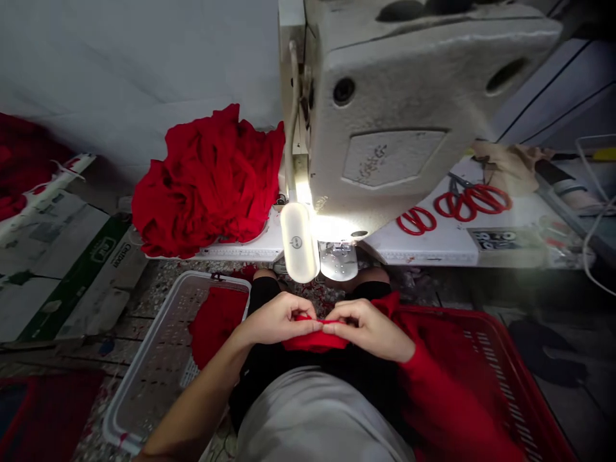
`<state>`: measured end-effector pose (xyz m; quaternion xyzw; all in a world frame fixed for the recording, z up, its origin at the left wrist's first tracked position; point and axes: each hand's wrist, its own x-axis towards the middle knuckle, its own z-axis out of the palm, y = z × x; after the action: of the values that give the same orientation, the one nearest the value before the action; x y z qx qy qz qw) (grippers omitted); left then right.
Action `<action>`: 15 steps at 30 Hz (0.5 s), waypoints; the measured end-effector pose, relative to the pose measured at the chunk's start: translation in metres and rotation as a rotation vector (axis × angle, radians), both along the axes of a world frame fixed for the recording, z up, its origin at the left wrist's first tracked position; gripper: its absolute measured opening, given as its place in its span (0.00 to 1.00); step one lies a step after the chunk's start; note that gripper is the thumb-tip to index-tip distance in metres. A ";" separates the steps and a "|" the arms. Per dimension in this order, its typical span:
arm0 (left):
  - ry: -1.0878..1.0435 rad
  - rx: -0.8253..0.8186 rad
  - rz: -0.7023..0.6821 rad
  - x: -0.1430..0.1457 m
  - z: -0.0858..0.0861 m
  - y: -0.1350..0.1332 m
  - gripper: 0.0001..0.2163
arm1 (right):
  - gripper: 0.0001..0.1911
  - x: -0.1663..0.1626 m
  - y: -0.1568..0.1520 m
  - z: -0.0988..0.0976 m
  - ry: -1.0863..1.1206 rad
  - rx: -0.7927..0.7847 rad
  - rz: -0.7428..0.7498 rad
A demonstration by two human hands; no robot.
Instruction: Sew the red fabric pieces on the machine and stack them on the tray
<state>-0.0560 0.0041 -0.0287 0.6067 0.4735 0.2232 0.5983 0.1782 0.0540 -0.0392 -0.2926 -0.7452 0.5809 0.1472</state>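
Observation:
A piece of red fabric point(315, 341) is held over my lap, its upper edge pinched between both hands. My left hand point(282, 317) grips it from the left with thumb and fingers pressed together. From the right, my right hand point(368, 327) pinches the same edge, and the two thumbs nearly meet. Just beyond the hands stands a sewing machine point(399, 102) with a lit lamp point(299, 244) hanging at its left side. The machine's rounded metal plate point(338, 262) lies under the needle area.
Bunched red fabric point(212, 186) is heaped on the table's left. Red-handled scissors point(474, 200) lie at the right. A white basket point(158, 333) with red cloth stands left of my legs, a red basket point(510, 359) right. A carton point(72, 276) sits far left.

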 end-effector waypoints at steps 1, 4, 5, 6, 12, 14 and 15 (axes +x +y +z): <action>-0.043 -0.022 0.054 0.000 -0.001 0.000 0.14 | 0.15 0.004 0.003 0.000 0.025 0.004 -0.049; -0.125 -0.035 0.254 0.005 -0.006 -0.003 0.15 | 0.14 0.014 0.010 0.002 0.054 -0.032 -0.195; -0.138 0.005 0.299 0.007 -0.008 -0.003 0.15 | 0.14 0.015 0.011 0.003 0.053 -0.045 -0.236; -0.137 0.067 0.320 0.008 -0.008 -0.004 0.16 | 0.14 0.015 0.010 0.004 0.054 -0.054 -0.267; 0.066 0.618 0.293 0.010 0.000 0.004 0.10 | 0.10 0.007 0.002 0.028 0.078 0.235 -0.395; 0.067 0.664 0.315 0.011 0.005 0.009 0.10 | 0.08 0.005 0.001 0.037 0.103 0.395 -0.455; 0.056 0.658 0.333 0.012 0.007 0.012 0.10 | 0.08 0.005 0.002 0.041 0.115 0.444 -0.487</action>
<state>-0.0440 0.0157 -0.0214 0.6871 0.4847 0.4414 0.3134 0.1831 0.0564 0.0021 -0.3896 -0.7520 0.3678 0.3839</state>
